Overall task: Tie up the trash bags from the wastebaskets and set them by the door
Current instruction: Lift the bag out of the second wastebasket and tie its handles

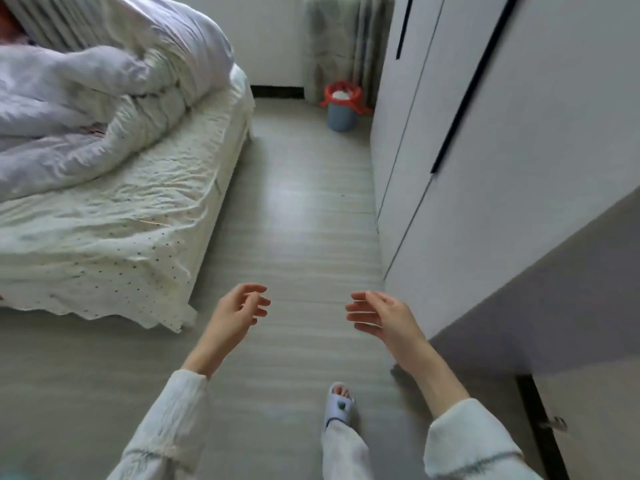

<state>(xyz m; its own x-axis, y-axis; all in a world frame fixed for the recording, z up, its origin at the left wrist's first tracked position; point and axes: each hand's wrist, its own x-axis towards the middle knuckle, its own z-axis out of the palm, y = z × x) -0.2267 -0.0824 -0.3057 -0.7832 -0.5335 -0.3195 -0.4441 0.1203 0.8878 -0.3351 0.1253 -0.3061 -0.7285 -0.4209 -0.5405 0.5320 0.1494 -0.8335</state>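
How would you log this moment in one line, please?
left hand open, empty | right hand open, empty | wastebasket far ahead beside wardrobe | red trash bag untied

Home bedroom: unmade bed (114, 216), probably wardrobe doors (519, 161).

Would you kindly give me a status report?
Left hand, right hand open, empty. Red trash bag untied in blue wastebasket ahead. Floor path unobstructed.
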